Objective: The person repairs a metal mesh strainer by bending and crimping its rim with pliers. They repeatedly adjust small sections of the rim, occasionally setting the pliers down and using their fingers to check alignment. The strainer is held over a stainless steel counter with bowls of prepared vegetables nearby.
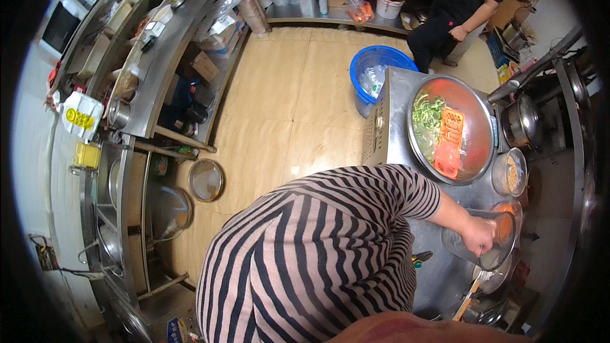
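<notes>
Over the steel counter (406, 152), right hand (478, 235) fingers close around a clear glass container's (480, 241) rim.

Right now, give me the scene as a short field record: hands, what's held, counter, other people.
wearer's hands: neither in view
person in striped top: bent over steel counter
hand: grips clear container at its rim
large steel bowl: greens and an orange slotted tool inside
floor: blue tub beside counter
far shelf: person in black
</notes>
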A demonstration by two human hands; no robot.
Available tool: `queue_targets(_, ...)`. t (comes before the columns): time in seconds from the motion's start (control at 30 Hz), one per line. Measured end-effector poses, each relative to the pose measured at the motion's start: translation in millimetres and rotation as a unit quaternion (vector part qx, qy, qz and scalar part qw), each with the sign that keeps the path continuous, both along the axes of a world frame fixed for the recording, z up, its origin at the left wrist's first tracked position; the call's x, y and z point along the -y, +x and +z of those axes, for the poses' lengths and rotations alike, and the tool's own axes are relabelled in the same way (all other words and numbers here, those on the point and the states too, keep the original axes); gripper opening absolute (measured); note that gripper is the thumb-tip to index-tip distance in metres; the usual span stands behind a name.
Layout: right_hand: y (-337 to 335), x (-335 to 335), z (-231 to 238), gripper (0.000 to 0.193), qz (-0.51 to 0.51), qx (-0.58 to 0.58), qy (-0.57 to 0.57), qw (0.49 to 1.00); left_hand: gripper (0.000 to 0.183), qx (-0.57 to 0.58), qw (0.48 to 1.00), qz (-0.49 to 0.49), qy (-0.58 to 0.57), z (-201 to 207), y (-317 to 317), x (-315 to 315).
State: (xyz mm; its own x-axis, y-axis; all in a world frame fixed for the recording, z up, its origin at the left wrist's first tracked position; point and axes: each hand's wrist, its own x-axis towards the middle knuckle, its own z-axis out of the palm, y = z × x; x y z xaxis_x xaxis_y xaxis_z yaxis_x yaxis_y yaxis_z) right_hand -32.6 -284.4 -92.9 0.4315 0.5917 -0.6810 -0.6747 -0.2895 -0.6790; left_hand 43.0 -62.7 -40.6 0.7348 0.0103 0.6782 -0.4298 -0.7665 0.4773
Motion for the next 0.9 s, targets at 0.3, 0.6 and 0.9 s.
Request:
queue_targets(0.3, 9.0, -14.6, -2.9, 0.026, 0.041, 0.018, -0.013, 0.999, 0.014, -0.050, 0.998, 0.019, 0.034, -2.5, 11.6, -1.2)
queue_targets(0.6, 11.3, -27.7, -8.2, 0.024, 0.057, 0.027, -0.021, 0.998, 0.027, -0.102, 0.994, -0.010, 0.041, -5.4, 19.9, -3.8)
queue_targets(0.9, 15.5, -30.8, -13.6, 0.023, 0.064, 0.035, -0.028, 0.997, 0.027, -0.089, 0.995, 0.004, 0.045, -3.9, 16.8, -2.0)
